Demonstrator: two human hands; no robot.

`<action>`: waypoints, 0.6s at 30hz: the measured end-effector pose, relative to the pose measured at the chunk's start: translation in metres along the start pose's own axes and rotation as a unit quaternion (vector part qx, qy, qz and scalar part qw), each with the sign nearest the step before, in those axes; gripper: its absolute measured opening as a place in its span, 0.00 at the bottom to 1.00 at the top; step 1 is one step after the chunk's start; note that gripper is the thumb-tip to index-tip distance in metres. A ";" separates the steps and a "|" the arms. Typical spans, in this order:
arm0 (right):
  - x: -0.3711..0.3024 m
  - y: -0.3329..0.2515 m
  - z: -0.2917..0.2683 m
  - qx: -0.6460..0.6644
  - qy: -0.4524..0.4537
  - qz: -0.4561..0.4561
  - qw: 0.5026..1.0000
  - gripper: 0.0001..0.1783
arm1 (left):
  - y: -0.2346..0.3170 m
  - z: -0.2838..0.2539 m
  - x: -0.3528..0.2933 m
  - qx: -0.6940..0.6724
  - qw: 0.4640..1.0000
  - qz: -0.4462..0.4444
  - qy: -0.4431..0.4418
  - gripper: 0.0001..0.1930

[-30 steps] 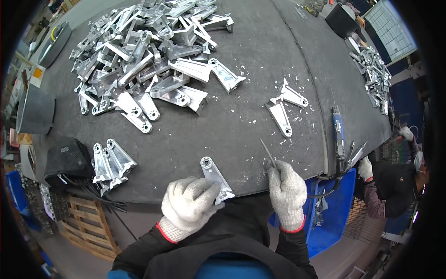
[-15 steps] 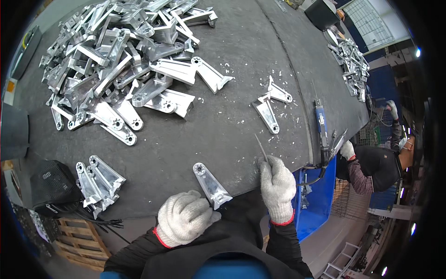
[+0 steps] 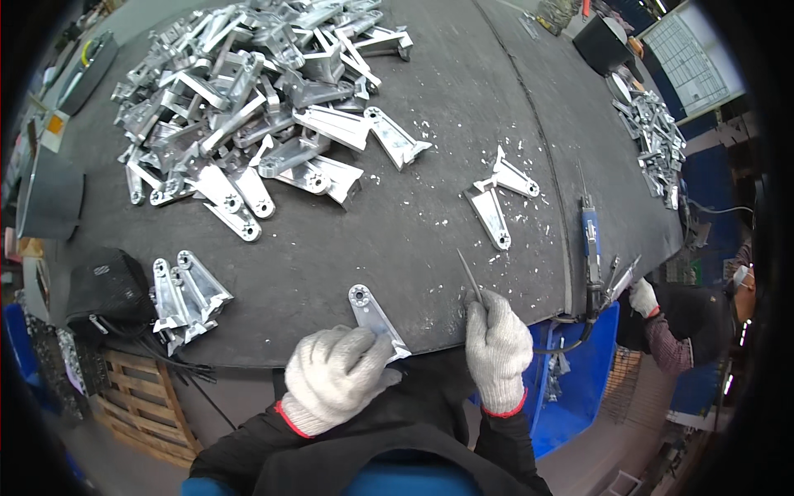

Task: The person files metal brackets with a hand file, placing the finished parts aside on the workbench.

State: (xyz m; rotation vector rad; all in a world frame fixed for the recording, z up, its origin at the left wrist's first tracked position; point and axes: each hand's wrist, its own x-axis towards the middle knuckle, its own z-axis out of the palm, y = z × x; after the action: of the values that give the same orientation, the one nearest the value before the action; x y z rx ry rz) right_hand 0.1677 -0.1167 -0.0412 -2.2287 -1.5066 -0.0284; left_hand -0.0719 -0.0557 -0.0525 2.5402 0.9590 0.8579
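Two brackets (image 3: 490, 214) beyond right grip (image 3: 499, 343), clasping rod (image 3: 469, 274); left grip (image 3: 341, 376) over lone bracket (image 3: 370, 312), hold unclear.

a heap of brackets (image 3: 248, 99) lies on the table (image 3: 397, 240), back left; before it, a bag (image 3: 112, 289); at the near edge, one bracket (image 3: 370, 309) by the left hand (image 3: 337, 376); far right, a power tool (image 3: 590, 240).

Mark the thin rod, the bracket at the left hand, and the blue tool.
Thin rod (image 3: 469, 274): head view, middle of its shaft.
Bracket (image 3: 371, 315): head view, its uncovered part.
Blue tool (image 3: 590, 232): head view, its blue body.
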 end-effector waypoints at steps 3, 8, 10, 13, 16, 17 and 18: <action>0.000 0.001 -0.002 0.014 -0.002 -0.010 1.000 0.10 | 0.010 0.004 0.005 0.036 0.999 -0.023 -0.021 0.32; -0.003 0.006 -0.003 0.042 -0.009 -0.019 0.999 0.11 | 0.009 0.004 0.008 0.036 0.999 -0.015 -0.027 0.28; -0.004 0.010 -0.002 0.077 0.034 -0.037 0.996 0.11 | 0.008 0.004 0.013 0.014 0.999 0.000 -0.032 0.29; -0.007 0.016 -0.007 0.260 -0.010 0.122 0.958 0.11 | 0.013 0.011 0.038 -0.006 0.999 0.027 -0.028 0.28; -0.007 0.021 -0.014 0.451 -0.058 0.296 0.840 0.13 | 0.027 0.033 0.089 -0.032 0.999 0.029 -0.032 0.26; -0.008 0.023 -0.017 0.500 -0.050 0.295 0.813 0.14 | 0.030 0.039 0.108 -0.054 0.997 0.048 -0.015 0.28; -0.007 0.024 -0.019 0.538 -0.033 0.305 0.785 0.15 | 0.033 0.044 0.125 -0.080 0.995 0.061 0.000 0.29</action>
State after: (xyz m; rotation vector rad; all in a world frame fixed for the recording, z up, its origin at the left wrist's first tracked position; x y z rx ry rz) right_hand 0.1903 -0.1376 -0.0343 -1.5805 -0.4536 0.8843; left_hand 0.0471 0.0023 -0.0178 2.4811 0.7093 0.9303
